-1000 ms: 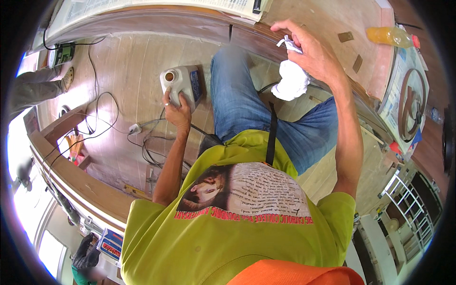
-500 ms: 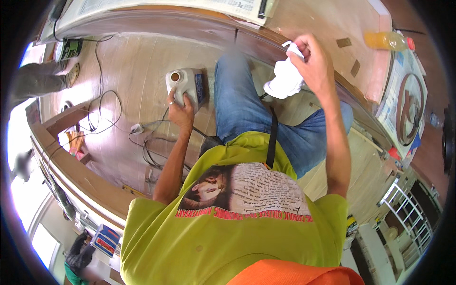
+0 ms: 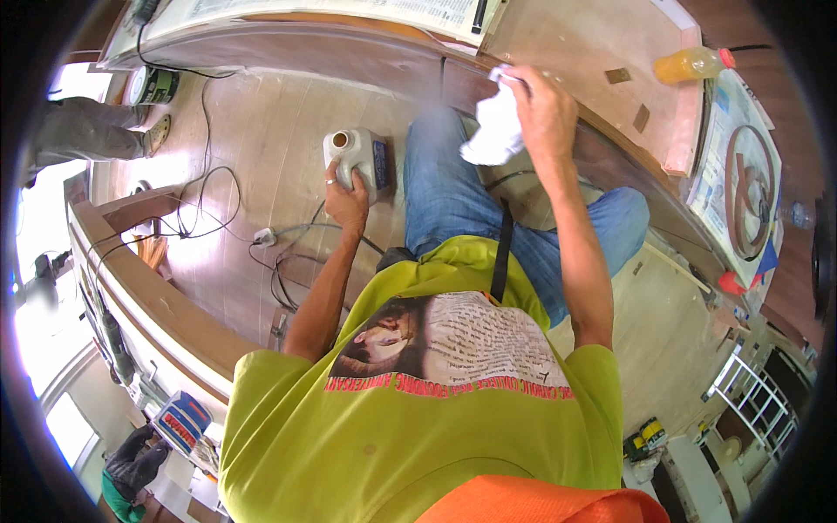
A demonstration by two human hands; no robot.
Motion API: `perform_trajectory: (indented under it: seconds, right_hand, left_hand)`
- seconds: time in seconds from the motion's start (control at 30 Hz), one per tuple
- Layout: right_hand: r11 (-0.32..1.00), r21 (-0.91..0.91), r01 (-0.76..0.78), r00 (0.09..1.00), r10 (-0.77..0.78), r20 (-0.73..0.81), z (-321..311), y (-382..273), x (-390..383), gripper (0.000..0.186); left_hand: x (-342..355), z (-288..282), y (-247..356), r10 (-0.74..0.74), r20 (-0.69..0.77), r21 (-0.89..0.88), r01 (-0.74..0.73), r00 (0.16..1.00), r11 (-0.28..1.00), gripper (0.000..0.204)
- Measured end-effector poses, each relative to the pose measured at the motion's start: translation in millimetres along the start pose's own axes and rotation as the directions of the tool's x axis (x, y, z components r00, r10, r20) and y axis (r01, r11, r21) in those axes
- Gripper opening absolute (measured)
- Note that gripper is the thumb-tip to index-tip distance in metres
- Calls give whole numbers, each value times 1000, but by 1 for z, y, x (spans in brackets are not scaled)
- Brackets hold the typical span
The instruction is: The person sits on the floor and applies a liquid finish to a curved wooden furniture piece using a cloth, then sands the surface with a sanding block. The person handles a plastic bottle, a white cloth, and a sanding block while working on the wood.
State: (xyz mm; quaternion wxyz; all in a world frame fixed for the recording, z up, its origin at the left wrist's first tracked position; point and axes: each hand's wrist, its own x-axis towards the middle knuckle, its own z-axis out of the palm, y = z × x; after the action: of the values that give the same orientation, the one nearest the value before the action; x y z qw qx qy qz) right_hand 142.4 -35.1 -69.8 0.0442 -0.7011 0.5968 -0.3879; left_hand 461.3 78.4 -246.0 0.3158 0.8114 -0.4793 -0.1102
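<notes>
My left hand (image 3: 347, 196) grips a pale grey plastic jug (image 3: 367, 152) with a blue label, standing on the wooden floor with its round top opening uncovered. My right hand (image 3: 540, 113) is closed on a crumpled white cloth (image 3: 493, 129), held up in front of the wooden panel edge, to the right of the jug and above my jeans-clad leg (image 3: 436, 170). The cloth hides some of my fingertips. I sit on the floor, legs bent.
Cords (image 3: 200, 174) and a white plug (image 3: 264, 236) lie at left by a wooden frame (image 3: 157, 305). A bottle of yellow liquid (image 3: 689, 66) rests on the right-hand board. Another person's legs (image 3: 96, 131) stand at upper left; a person (image 3: 131, 479) is at lower left.
My right hand, first loosely spread at the cloth, closed on it and has moved left with it toward the jug. My left hand stays on the jug, now slightly farther right in view.
</notes>
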Motion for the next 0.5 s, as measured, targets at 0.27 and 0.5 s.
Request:
perform_trajectory:
  seconds: [0.27,0.5]
  right_hand:
    - [154,914,-377,873,389,294,-53,50,-42,10]
    - [-142,933,-329,882,306,358,-51,58,-56,8]
  left_hand:
    - [-2,-5,7,0,19,38,-1,1000,999,51]
    - [1,-2,10,2,51,21,-3,999,1000,51]
